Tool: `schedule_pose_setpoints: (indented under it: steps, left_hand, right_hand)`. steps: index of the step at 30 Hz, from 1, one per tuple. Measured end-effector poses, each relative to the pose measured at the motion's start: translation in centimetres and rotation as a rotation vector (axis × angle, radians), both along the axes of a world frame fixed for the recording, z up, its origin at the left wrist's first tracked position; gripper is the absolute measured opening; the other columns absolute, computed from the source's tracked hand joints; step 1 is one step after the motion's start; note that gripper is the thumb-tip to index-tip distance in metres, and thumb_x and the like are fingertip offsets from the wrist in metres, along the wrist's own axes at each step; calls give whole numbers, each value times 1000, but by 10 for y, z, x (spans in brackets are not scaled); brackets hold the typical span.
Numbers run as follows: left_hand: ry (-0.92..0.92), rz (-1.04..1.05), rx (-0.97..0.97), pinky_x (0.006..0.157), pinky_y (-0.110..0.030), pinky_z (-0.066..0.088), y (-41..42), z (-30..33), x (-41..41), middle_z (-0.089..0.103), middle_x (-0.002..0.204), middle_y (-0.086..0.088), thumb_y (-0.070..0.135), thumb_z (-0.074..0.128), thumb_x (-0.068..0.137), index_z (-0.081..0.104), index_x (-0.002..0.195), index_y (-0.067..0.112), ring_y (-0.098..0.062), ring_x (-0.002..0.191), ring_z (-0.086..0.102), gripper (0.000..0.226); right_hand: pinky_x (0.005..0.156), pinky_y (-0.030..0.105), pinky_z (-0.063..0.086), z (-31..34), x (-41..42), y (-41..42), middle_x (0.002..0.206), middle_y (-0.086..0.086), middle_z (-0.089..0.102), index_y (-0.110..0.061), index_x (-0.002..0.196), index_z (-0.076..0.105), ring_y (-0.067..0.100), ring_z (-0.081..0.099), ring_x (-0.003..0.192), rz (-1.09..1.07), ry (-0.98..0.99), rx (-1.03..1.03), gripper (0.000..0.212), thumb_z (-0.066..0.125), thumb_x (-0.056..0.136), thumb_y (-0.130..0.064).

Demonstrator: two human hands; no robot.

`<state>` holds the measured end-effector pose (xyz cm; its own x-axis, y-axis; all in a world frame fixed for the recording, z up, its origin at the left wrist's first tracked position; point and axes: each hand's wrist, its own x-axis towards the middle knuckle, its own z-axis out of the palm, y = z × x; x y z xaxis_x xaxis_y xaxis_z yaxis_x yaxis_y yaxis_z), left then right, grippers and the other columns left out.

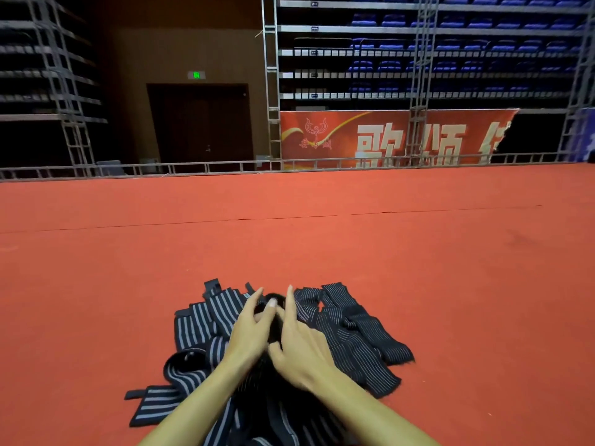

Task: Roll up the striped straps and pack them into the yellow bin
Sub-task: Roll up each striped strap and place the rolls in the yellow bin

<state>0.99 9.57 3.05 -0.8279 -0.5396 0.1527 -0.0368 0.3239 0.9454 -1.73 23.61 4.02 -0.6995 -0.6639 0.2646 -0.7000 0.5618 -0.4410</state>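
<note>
Your left hand (249, 329) and right hand (301, 346) both pinch a dark roll (273, 300) over the straps (351, 333); wind tight, edges aligned. No bin shows.

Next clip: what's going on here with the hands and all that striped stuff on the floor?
A person kneels or leans over a pile of striped straps lying loose on the red carpet. Both hands meet above the pile: the left hand and right hand work a dark strap between their fingers, apparently rolling it. No yellow bin is in view.
</note>
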Motion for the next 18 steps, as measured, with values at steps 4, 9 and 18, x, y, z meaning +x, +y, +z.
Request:
schedule_pose_setpoints:
  steps: [4,9,18]
  left_hand:
    - [49,9,-51,108,-37,50,-2,4,-1,49,159,11,49,64,105,26,169,37,-18,138,58,76]
    - [98,-26,-61,82,-18,54,-15,-5,6,79,110,9,17,66,107,26,164,50,-22,86,76,78]
    - [189,-196,-3,82,-22,57,-4,14,26,68,67,8,16,84,94,36,159,53,-7,69,71,88]
  right_hand:
    - [106,46,47,5,-1,6,168,-8,45,-25,159,-39,32,58,137,80,-47,0,108,43,93,-46]
    - [112,45,43,16,-17,22,157,-2,57,-39,166,-22,28,56,138,18,18,-118,87,42,109,-46]
    - [107,51,46,36,-52,7,155,8,50,-33,169,-14,36,49,141,-231,-84,-280,100,56,102,-60]
